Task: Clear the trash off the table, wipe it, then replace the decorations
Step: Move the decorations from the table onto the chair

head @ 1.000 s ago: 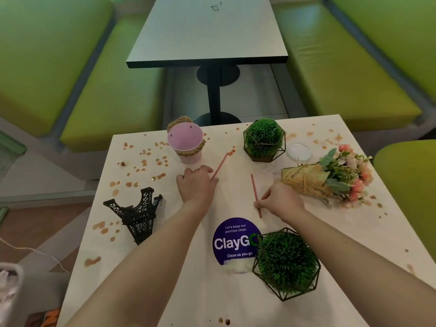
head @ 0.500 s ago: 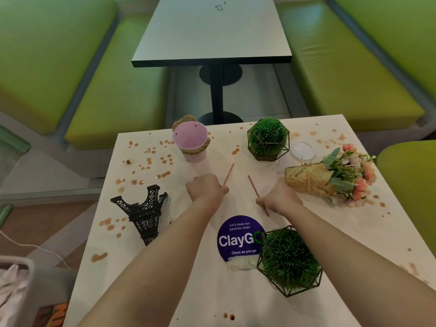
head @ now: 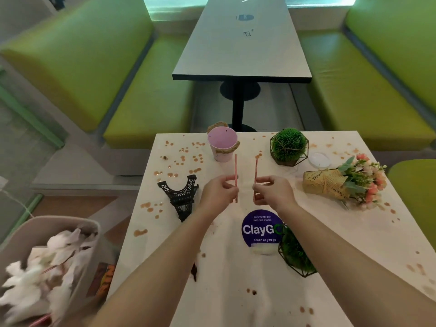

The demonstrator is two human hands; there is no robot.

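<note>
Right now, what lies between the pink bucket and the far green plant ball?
In the head view, only stained table lies between pink bucket and plant ball; the two straw tips rise just nearer.

Lime-green booth benches [head: 151, 109] line both sides of the frame, their padded backs rising toward the upper corners. Between them a grey pedestal table [head: 243, 43] stands at top centre on a pale floor [head: 278, 109], with bright light behind it.
</note>
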